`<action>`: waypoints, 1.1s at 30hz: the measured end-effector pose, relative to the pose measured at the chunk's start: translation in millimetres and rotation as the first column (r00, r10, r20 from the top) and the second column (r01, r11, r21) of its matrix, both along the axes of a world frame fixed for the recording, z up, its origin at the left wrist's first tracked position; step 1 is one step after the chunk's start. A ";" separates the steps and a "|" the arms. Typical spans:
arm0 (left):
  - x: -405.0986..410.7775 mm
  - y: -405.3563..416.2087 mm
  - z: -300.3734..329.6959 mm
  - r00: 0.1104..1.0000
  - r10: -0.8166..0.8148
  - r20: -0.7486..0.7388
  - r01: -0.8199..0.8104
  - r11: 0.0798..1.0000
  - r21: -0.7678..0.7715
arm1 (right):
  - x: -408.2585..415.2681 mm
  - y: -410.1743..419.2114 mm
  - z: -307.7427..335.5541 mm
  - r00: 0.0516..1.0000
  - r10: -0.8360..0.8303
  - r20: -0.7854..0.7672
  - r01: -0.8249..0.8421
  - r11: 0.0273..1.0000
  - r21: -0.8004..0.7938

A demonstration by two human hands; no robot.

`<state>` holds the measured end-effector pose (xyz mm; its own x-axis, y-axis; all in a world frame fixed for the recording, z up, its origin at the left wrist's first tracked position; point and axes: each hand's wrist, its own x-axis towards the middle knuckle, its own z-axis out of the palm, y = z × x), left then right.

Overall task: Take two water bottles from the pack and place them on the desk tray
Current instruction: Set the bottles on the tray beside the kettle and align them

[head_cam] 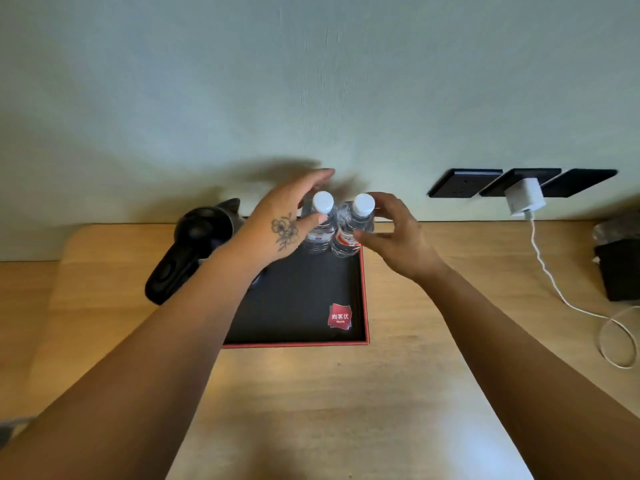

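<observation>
Our left hand (277,230) and right hand (391,233) hover half-open, holding nothing — bottles (320,220) upright on the tray (298,306), light, slick — we'd grip mid-body.

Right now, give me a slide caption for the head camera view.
Two upright water bottles stand side by side at the black tray's far end, left hand and right hand open around them.

The left hand (277,223) covers the tray's (363,299) far left corner and the lower left side of the left bottle (320,220), so contact there is unclear. The print on both bottle labels is too small to read. A dark object (620,261) on the desk (398,393) is cut off by the right edge.
</observation>
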<state>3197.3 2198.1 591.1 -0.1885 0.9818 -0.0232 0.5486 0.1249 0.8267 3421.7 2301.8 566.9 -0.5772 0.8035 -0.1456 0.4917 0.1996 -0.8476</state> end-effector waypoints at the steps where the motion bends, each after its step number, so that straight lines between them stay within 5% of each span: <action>1: -1.2 2.6 4.3 0.998 -0.046 -0.044 0.045 0.999 -0.021 | -1.2 -0.8 3.4 1.000 -0.005 0.014 0.005 1.000 0.014; 10: -2.0 4.9 8.2 0.959 -0.016 -0.284 0.026 0.999 0.032 | -13.9 -5.6 13.0 0.998 -0.037 0.044 0.043 0.991 -0.129; 25: 3.6 15.0 0.7 0.974 0.196 -0.110 -0.197 0.980 0.005 | -15.3 -17.7 13.8 0.994 -0.103 -0.039 0.094 0.976 -0.194; 33: -0.5 15.3 -5.1 0.985 0.170 0.032 -0.169 0.986 -0.004 | -17.9 -23.7 9.0 0.984 -0.148 -0.099 0.127 0.972 -0.199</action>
<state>3196.8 2213.4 586.0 -0.3513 0.9357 -0.0327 0.4927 0.2145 0.8433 3403.8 2278.1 576.0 -0.4845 0.8398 -0.2448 0.4027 -0.0343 -0.9147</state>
